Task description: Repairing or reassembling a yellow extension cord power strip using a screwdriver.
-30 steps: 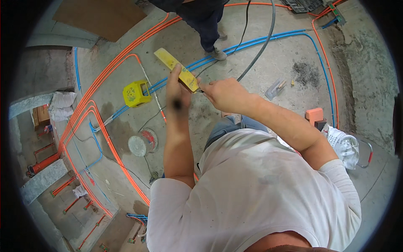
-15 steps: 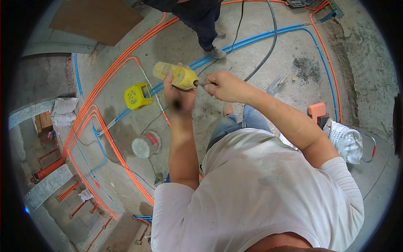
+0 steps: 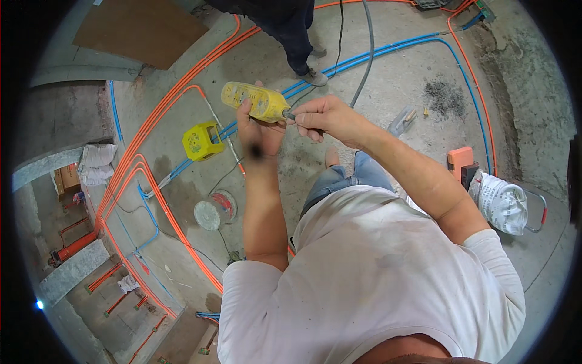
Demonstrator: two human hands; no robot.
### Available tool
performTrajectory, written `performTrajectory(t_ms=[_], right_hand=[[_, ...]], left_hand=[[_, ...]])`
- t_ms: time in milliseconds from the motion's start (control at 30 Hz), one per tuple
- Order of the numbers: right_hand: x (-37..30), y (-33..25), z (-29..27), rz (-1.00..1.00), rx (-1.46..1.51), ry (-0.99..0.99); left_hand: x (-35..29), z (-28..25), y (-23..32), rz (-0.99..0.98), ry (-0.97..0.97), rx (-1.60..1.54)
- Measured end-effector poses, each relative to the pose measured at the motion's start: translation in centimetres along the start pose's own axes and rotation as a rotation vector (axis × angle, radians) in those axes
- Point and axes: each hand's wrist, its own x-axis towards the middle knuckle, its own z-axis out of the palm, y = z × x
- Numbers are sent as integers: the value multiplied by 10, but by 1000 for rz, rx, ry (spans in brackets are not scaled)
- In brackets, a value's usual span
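Observation:
My left hand (image 3: 264, 134) is wrapped round a scuffed yellow bottle-shaped container (image 3: 262, 102) from below, with its thumb on the near side. The container lies nearly level, its narrow end toward the right. At that end sits a short dark rod-like piece (image 3: 288, 114), pinched between the fingers of my right hand (image 3: 330, 118). Whether the piece is inside the opening or only against it, I cannot tell. Both hands are held in front of my body, above the concrete floor.
Orange conduits (image 3: 148, 115) and blue pipes (image 3: 364, 58) run over the floor. A yellow stool (image 3: 203, 142) and a round bucket (image 3: 208, 215) stand at left. A person (image 3: 291, 36) stands ahead. A trowel (image 3: 401, 122), an orange box (image 3: 461, 160) and a white sack (image 3: 502, 206) lie at right.
The container's narrow end has shifted slightly right, and my right hand has turned, its fingers now extending below the dark piece. The dark hose ahead now appears further left.

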Motion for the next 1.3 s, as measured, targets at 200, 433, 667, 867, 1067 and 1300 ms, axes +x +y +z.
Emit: performTrajectory(t_ms=[200,433,667,867,1067,1300], right_hand=[[-4,0,-3,-26,-32,73],[-9,-4,-6,-81,95,-41],[-6,0,-11,-143,138,-18],[-8,-3,-13,-197,136,-7],[-7,4,-12,-199,164,49],[-7,1,-10,-69,134,167]], left_hand=[[2,-6,1,-99,-34,-14],[1,23,-11,-75,91,13],[6,28,-15,-121,82,-53],[7,27,-19,-171,58,-52],[7,20,-22,-178,112,-44],[5,10,-18,-155,118,-48]])
